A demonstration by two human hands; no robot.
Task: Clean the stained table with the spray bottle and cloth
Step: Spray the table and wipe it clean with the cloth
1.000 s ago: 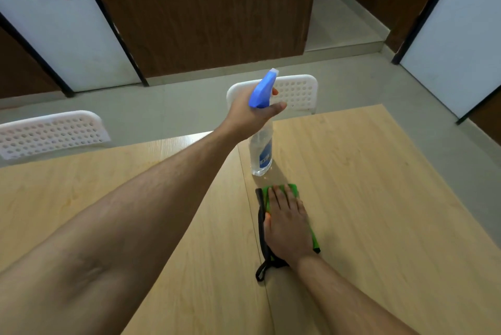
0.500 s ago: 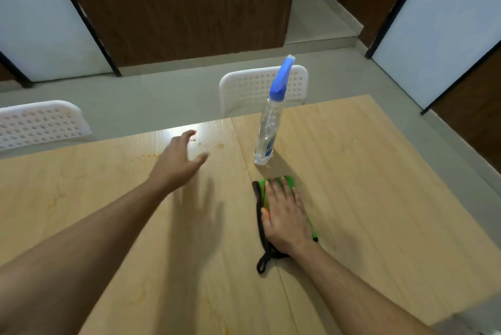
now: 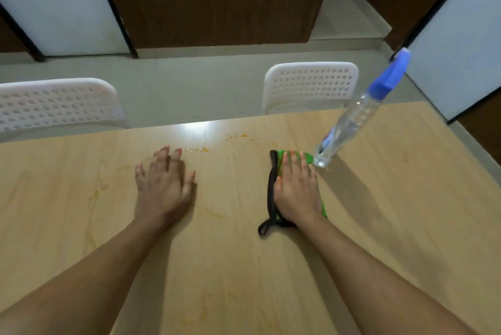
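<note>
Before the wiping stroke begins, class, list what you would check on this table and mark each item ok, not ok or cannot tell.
1. Green cloth under the right hand, flat on the table: ok.
2. Spray bottle released and standing on the table: ok, though its base sits right beside the cloth.
3. Left hand free, fingers spread: ok.
4. Orange stains beyond the hands wiped away: not ok.
5. Stains wetted with spray: cannot tell.
6. Cloth's black strap clear of the wiping path: cannot tell.
</note>
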